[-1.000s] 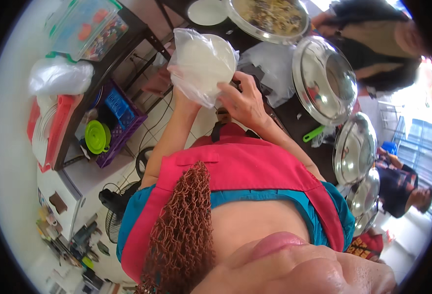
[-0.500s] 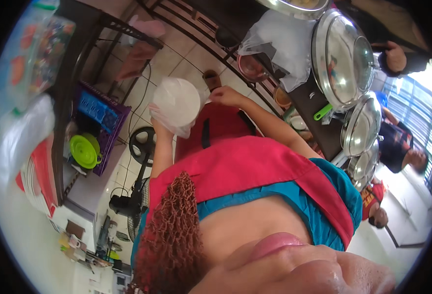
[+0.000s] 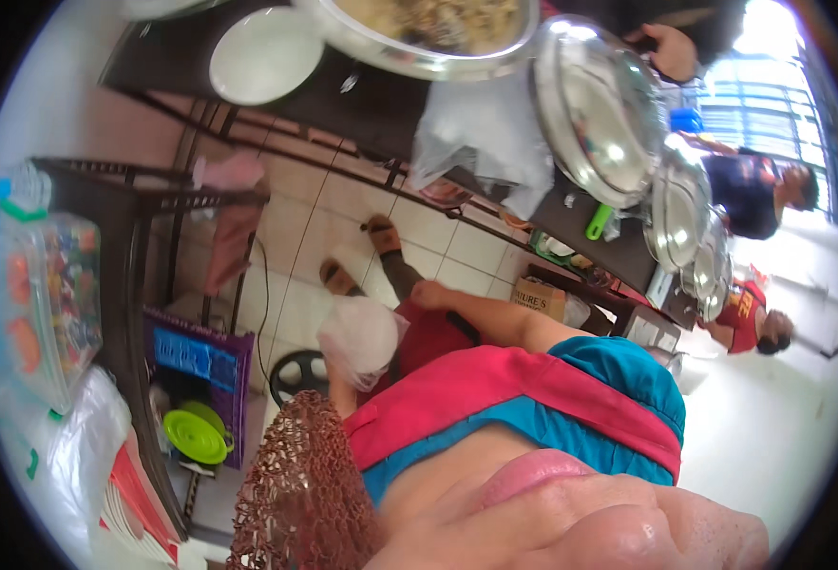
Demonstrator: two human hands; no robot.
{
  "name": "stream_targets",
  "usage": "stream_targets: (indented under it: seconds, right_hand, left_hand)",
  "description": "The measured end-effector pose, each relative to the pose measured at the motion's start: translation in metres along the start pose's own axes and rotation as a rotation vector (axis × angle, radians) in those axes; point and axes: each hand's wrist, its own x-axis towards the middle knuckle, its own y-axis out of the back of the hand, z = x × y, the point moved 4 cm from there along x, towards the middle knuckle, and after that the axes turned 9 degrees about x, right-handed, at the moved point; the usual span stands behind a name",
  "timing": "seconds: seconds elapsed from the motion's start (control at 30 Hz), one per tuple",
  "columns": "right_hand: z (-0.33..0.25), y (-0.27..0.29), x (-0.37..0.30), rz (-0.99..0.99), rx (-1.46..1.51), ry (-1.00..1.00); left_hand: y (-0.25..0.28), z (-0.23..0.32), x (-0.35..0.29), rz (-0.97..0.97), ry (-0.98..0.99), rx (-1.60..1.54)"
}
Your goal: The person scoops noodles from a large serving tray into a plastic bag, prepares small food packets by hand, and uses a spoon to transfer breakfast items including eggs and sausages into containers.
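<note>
A white plastic bag hangs low in front of my red and teal top, above the tiled floor. My left hand is under the bag and mostly hidden by it; only the wrist and forearm show, and it seems to hold the bag from below. My right hand is closed at the bag's upper right corner, where the plastic pulls to a point toward it. My sandalled feet stand on the tiles just beyond the bag.
A dark table at the top carries a white plate, a big metal pan of food and shiny steel lids. A purple crate with a green lid stands on the left. Other people are at the right.
The white bag has come down from chest height beside the table to low over the floor. Both hands went down with it, and the view has tipped toward the tiles.
</note>
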Motion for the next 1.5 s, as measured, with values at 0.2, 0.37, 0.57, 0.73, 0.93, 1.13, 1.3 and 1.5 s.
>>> stream_targets:
  seconds: [0.2,0.37,0.57,0.73,0.93,1.13,1.3,1.5]
  right_hand:
    - [-0.067,0.02,-0.04,0.075,-0.073,0.221]
    - [-0.068,0.125,-0.06,0.399,-0.04,0.016]
    - [-0.082,0.184,-0.153,0.768,0.304,0.227]
    - [-0.104,0.18,-0.217,0.731,0.415,0.232]
    - [-0.14,0.223,-0.277,0.633,0.571,0.378]
    - [-0.157,0.326,-0.348,1.208,0.419,0.698]
    - [-0.131,0.4,-0.39,1.585,0.461,0.515]
    - [-0.124,0.467,-0.382,1.727,0.185,0.273]
  left_hand:
    - [-0.076,0.088,0.024,-0.206,-0.025,0.092]
    - [-0.141,0.122,0.036,-0.345,0.03,0.163]
    - [-0.175,0.115,0.048,-0.399,0.144,0.208]
    - [-0.192,0.1,0.061,-0.439,0.237,0.216]
    - [-0.245,0.089,0.075,-0.486,0.276,0.246]
    - [-0.275,0.109,0.091,-0.677,0.116,0.286]
    - [-0.315,0.116,0.081,-0.876,0.053,0.229]
    - [-0.307,0.143,0.094,-0.874,-0.268,0.209]
